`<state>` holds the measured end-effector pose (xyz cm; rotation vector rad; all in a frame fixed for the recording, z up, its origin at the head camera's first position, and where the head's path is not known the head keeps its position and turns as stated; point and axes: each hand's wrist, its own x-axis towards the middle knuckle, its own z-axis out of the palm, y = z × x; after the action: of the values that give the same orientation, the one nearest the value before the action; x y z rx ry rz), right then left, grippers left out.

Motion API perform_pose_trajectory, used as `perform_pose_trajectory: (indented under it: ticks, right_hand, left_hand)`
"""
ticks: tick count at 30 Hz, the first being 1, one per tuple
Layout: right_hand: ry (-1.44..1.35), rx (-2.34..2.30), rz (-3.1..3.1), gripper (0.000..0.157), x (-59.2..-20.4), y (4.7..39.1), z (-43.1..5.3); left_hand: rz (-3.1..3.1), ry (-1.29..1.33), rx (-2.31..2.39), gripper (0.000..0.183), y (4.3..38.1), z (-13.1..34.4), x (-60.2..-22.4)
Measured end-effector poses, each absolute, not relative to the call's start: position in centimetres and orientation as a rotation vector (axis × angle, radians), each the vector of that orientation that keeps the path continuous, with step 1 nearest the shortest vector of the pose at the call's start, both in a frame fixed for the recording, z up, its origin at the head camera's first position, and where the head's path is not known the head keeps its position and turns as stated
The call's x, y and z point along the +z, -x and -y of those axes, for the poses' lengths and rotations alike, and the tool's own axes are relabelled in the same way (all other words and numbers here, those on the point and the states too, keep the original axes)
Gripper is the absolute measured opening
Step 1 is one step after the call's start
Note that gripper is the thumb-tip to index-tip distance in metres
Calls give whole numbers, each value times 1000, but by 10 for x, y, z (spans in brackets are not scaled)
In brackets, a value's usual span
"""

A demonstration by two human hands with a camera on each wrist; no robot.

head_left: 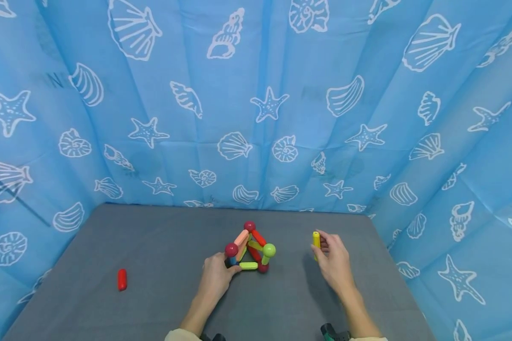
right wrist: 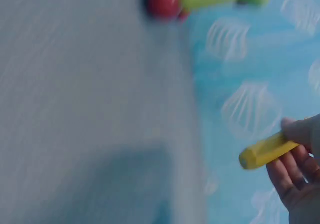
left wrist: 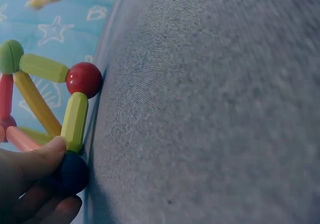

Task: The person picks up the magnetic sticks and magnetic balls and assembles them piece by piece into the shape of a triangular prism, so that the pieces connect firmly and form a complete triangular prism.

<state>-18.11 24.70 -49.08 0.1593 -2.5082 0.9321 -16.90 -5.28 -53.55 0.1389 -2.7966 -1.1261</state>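
A frame of coloured rods and balls stands in the middle of the table. My left hand (head_left: 215,272) is at its near left corner, thumb and fingers gripping a dark blue ball (left wrist: 73,175) low down. A lime rod (left wrist: 75,121) runs from that ball to a red ball (left wrist: 84,79). Up on the frame sit a green ball (head_left: 269,250) and two dark red balls, one at the back (head_left: 249,226). Off to the right, my right hand (head_left: 336,260) pinches a yellow rod (head_left: 316,240), held above the table and apart from the frame.
A loose red rod (head_left: 122,279) lies on the left part of the grey cloth-covered table (head_left: 166,237). Behind the table and along its sides hangs a blue curtain (head_left: 256,175) with white shell and starfish prints.
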Motion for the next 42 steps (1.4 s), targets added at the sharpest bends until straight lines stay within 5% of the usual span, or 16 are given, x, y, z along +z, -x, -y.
perform_pose_trajectory:
  ticks: [8, 16, 33, 42]
  right_hand:
    - [-514, 1177, 2155, 34, -455, 184, -175]
    - [-766, 886, 2329, 33, -474, 183, -124]
    - [-640, 596, 2496, 28, -502, 182, -116]
    - [-699, 654, 2445, 41, -507, 184, -118]
  left_hand:
    - [2794, -149, -1154, 28, 169, 49, -536]
    - [2785, -125, -1124, 28, 171, 51, -537]
    - [2773, -89, -976, 29, 168, 43, -534]
    - [2769, -73, -936, 24, 164, 41, -533]
